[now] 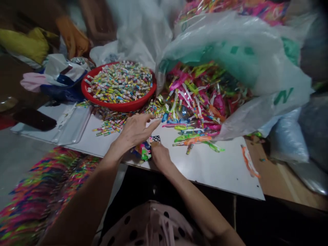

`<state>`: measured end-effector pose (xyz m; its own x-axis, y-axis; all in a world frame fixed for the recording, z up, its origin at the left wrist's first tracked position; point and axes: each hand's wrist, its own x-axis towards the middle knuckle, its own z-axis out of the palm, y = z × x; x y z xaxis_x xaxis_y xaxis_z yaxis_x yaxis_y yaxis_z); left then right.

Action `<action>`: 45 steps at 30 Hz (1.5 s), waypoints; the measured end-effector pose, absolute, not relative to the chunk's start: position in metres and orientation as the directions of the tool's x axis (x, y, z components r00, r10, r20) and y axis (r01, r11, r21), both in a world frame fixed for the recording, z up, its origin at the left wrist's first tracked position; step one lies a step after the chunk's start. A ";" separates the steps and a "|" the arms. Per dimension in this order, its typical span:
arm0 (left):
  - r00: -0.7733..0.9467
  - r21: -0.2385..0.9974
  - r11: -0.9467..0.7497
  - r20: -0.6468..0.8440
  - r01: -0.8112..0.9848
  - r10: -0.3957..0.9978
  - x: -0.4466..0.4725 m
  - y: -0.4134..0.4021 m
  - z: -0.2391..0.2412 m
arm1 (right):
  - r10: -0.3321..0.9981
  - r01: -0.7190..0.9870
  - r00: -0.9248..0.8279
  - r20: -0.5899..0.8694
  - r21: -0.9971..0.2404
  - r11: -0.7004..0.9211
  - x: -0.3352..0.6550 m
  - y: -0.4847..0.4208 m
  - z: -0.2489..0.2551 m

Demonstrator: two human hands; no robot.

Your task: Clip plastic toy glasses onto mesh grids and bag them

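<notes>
My left hand (135, 128) hovers low over the white tabletop, its thumb and fingers stretched out to the right and apart, with nothing seen in it. Beside it lie small patterned sticks (110, 126) in a loose heap. My right hand (161, 155) is closed near the table's front edge; what its fingers hold is hidden. Touching it are a small black-and-white patterned piece (155, 139) and a bundle of bright plastic pieces (145, 152), partly under my left hand. Bright plastic pieces with sticks (189, 130) spread to the right.
A red basin (120, 106) full of small sticks stands behind my left hand. A large white plastic bag (241, 126) spills bright pieces at the right. A clear plastic folder (74, 133) lies left. Rows of colourful pieces (43, 184) sit below the left edge.
</notes>
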<state>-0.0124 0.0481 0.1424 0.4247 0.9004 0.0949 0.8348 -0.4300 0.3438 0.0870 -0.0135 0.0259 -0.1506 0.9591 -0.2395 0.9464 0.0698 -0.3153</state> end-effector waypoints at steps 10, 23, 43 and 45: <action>0.385 0.203 -0.389 0.060 0.899 0.921 -0.009 0.049 0.144 | 0.986 0.999 0.038 -0.160 0.005 -0.038 0.230 0.060 0.056; 0.356 0.177 -0.365 0.078 0.914 0.931 -0.006 0.047 0.144 | 0.983 0.995 0.084 -0.164 0.073 -0.073 0.237 0.063 0.038; 0.305 0.329 -0.342 0.159 0.880 0.939 -0.022 0.055 0.150 | 0.998 0.264 -0.009 -0.055 -0.963 -0.051 0.170 -0.025 0.026; 0.280 0.259 -0.309 0.142 0.915 0.949 -0.022 0.058 0.151 | 0.998 0.233 -0.013 -0.060 -0.971 -0.055 0.159 -0.031 0.026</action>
